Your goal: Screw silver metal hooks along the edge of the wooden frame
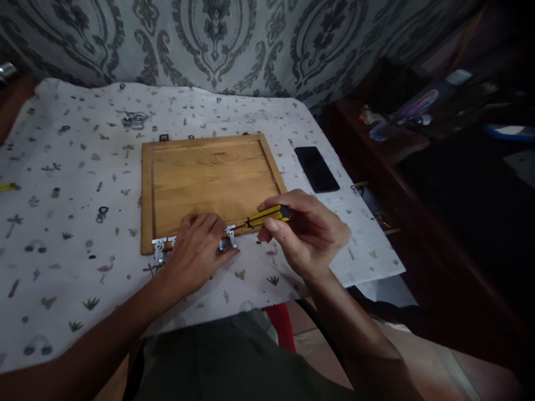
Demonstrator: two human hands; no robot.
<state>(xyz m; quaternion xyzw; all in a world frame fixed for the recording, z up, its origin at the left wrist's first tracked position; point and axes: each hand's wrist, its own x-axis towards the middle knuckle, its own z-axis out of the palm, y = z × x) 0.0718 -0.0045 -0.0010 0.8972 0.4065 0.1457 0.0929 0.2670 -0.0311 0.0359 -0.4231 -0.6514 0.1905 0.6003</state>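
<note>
Taking the wooden panel (211,178) as the dial, with 12 o'clock away from the person, the nearest work lies along its 6 o'clock edge. The left grip (196,248) is there, palm down, its fingers bent over the frame and its thumb reaching out towards 5 o'clock. How tightly it closes, and on what, I cannot tell, because the hand hides its own contact.

At about 4 o'clock the right grip (309,234) is closed around a yellow-and-black screwdriver (271,215), whose shaft points towards 9 o'clock, its tip at the right silver hinge (230,236), between 5 and 6 o'clock. The left silver hinge (159,250) sits at 7 o'clock with no tool on it.

As for progress, both hinges are in place on the near edge, so positioning looks done. The right one is being worked and is probably unfinished; whether the left one is fastened cannot be told, as its screws are too small to read. Tightening is likely what remains.

The panel lies flat on the cloth-covered surface (62,267). Farther out, a dark phone (316,169) lies near its 3 o'clock side. Beyond the surface, at 12 o'clock, hangs a patterned curtain (213,39).
</note>
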